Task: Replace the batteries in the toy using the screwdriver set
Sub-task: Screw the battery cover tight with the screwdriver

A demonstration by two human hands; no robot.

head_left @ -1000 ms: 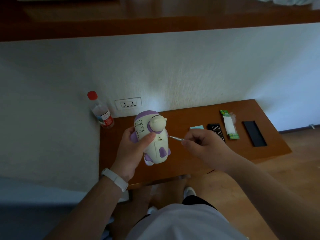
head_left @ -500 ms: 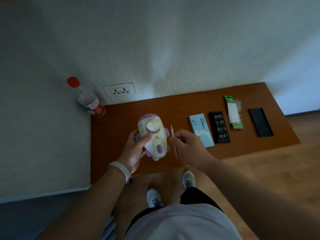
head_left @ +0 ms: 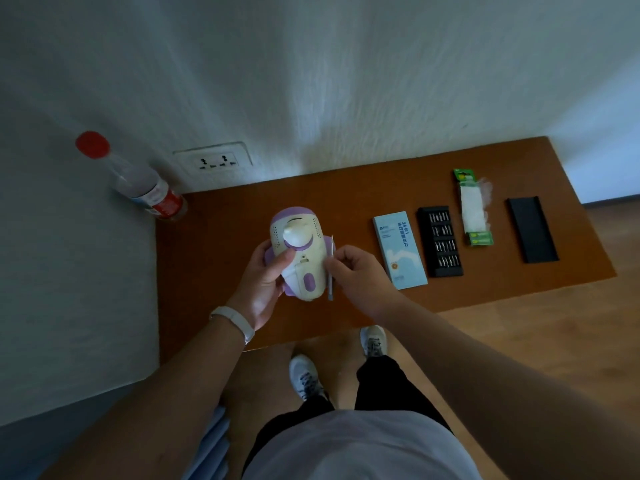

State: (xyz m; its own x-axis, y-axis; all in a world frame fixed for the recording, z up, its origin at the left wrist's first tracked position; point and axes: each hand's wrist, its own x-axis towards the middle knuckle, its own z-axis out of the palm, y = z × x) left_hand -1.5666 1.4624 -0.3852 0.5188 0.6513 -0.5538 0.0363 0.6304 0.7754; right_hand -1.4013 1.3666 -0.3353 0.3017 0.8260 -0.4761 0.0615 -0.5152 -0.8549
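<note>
Gripping the toy, the left hand curls around it; the right hand pinches the screwdriver.

We see a cream toy with purple patches and grids of small dark dots, and a silvery-grey screwdriver. The table is reddish brown. At ten o'clock from the toy, the clear bottle has a red cap and red label. At three o'clock lie a pale blue box with darker lettering, a black bit tray with silvery rows, a green-and-white battery pack and a black lid. The wristband is white.
</note>
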